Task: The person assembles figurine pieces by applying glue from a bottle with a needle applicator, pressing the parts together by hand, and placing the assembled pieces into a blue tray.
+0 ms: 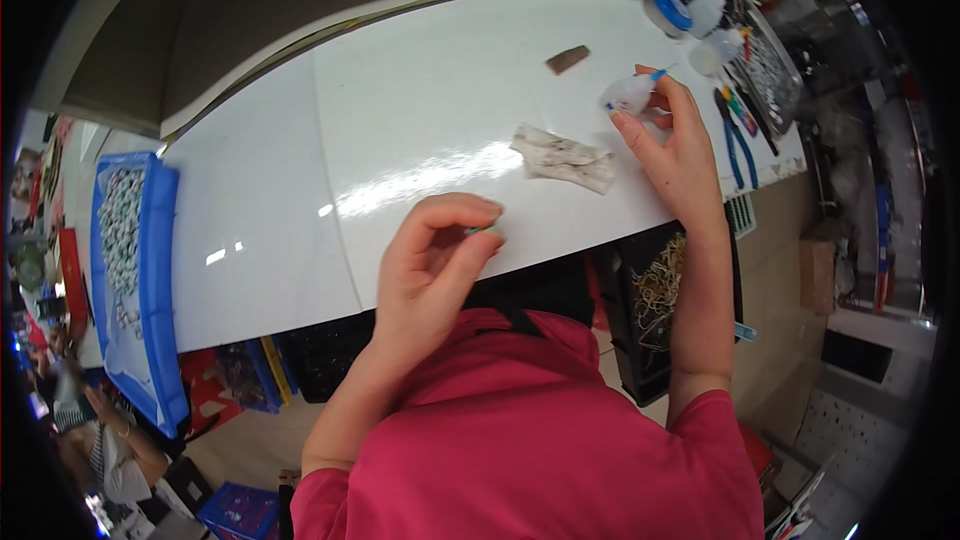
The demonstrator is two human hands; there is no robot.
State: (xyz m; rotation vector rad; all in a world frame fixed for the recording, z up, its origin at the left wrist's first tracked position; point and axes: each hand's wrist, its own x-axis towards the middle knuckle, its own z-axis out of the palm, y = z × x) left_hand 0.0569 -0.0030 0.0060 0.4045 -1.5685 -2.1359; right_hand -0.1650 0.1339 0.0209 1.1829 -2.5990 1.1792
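My left hand (pixel 425 265) is closed in a pinch near the front edge of the white table. A tiny greenish piece (pixel 484 230) shows between its thumb and forefinger, too small to name. Toward the right, my right hand (pixel 680 145) grips a small translucent squeeze bottle (pixel 628 94) with a blue needle tip, tilted up and to the right. Between the two hands lies a stained, crumpled white cloth (pixel 565 158). Farther back rests a small brown strip (pixel 568 60), apart from both hands.
A blue tray (pixel 160 290) of small pale green pieces stands at the left. At the far right are a round blue-lidded container (pixel 668 12), another squeeze bottle (pixel 715 52), pliers (pixel 735 140) and a tray of small parts (pixel 765 70). A black bin (pixel 625 330) sits below the table edge.
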